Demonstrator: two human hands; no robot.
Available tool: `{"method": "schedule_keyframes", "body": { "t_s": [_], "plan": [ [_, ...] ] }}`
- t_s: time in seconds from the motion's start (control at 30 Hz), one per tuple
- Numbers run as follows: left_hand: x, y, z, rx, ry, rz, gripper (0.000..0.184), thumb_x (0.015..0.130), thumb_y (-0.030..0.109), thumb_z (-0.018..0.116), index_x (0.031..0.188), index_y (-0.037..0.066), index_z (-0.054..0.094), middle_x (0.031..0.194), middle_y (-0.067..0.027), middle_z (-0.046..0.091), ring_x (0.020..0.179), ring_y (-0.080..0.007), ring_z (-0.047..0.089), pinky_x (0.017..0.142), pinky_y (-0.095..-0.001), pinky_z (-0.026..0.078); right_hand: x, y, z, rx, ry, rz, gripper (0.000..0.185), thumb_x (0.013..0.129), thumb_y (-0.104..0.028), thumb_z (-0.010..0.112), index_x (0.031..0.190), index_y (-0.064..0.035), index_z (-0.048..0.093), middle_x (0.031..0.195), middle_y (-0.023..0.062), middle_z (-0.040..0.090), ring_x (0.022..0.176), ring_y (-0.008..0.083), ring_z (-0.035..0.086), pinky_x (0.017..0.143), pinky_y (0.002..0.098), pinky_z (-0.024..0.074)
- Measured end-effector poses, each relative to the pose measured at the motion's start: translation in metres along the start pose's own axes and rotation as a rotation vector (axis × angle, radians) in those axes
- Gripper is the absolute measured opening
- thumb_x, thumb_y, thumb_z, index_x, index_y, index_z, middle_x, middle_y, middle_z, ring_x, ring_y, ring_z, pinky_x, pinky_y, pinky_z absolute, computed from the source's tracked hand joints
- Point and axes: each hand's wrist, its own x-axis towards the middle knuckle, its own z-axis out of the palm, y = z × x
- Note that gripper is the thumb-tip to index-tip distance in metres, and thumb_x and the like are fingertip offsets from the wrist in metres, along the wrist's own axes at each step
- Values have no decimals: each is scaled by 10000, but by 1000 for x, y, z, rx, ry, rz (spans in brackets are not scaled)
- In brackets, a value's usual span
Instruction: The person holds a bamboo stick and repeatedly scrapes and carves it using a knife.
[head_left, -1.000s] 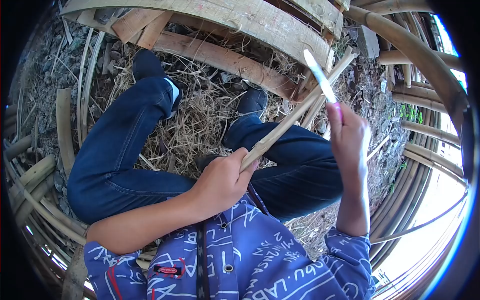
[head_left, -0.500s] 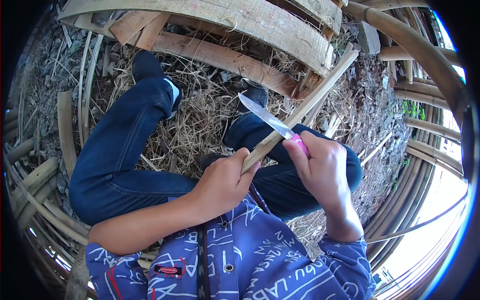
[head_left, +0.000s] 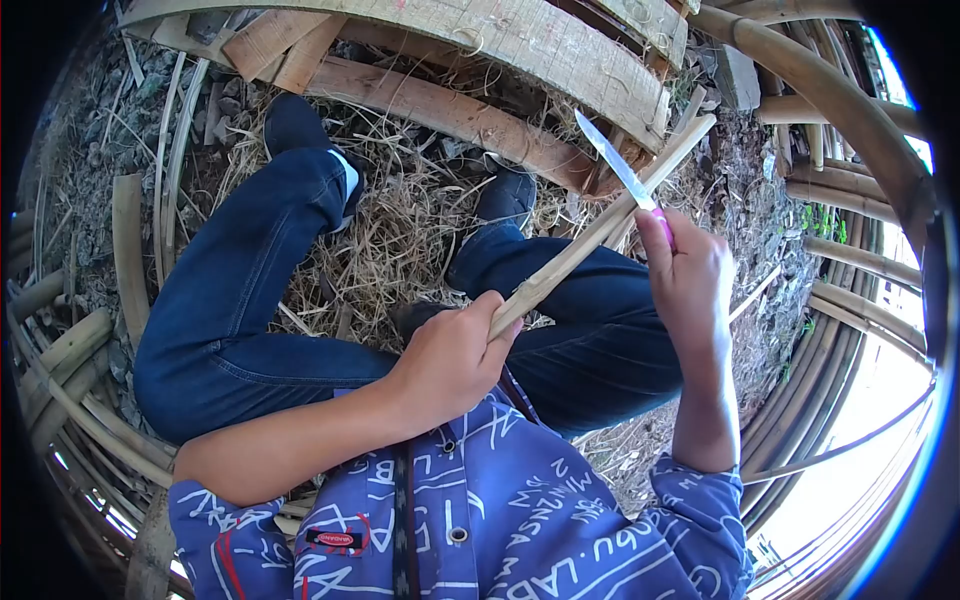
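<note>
My left hand [head_left: 455, 355] is wrapped round the near end of a pale bamboo strip [head_left: 580, 250], which slants up and away to the right across my bent leg. In my right hand [head_left: 690, 265] is a knife [head_left: 620, 165], its pink handle mostly covered by my fingers. The blade points up and to the left, lying across the strip towards its far end. Whether the edge bites into the bamboo I cannot tell. A notch or rough node shows on the strip just beyond my left hand.
Ahead of my feet stands a wooden frame of curved planks [head_left: 480, 110]. Straw-like shavings [head_left: 370, 250] cover the ground between my legs. Thick bamboo poles [head_left: 840, 100] are stacked at the right, and more bamboo pieces [head_left: 75, 370] lie at the left.
My right hand has slid the knife up and right along the strip, away from my left hand. The left hand keeps its hold almost in place.
</note>
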Motion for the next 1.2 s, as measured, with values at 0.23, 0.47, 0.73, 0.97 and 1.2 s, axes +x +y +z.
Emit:
{"method": "schedule_keyframes", "body": {
  "t_s": [0.23,0.47,0.73,0.97,1.2],
  "plan": [
    [-1,2,-1,-4,-18,-17,205,960,168,495,874,-18,489,548,-131,468,469,-229,467,500,-382,377,25,21,-8,-55,66,40,465,934,-447,521,690,-57,592,541,149,537,519,342,574,496,414,427],
    [1,-2,0,-18,-6,16,197,962,171,499,931,-24,512,568,-134,478,489,-193,465,507,-361,382,40,29,-11,-73,109,59,474,933,-469,514,744,-55,649,567,158,564,533,340,579,525,414,435],
    [1,2,-1,-10,-21,-33,209,971,182,498,947,-23,528,572,-92,469,514,-139,421,505,-337,374,62,49,-16,-17,166,104,531,928,-509,500,725,-35,627,565,163,535,532,339,553,541,408,425],
    [1,3,0,10,-10,-14,221,945,187,494,865,-19,511,606,-237,545,625,-442,562,564,-479,413,62,52,-15,5,206,132,540,934,-510,487,719,-34,626,558,157,527,522,325,537,540,405,416],
    [6,-3,-9,-238,-143,-67,289,975,258,482,838,6,520,604,-28,475,567,-130,462,538,-314,376,51,67,-15,387,337,81,513,983,-361,497,605,-15,478,498,-19,341,477,72,282,447,311,211]
  ]
}}
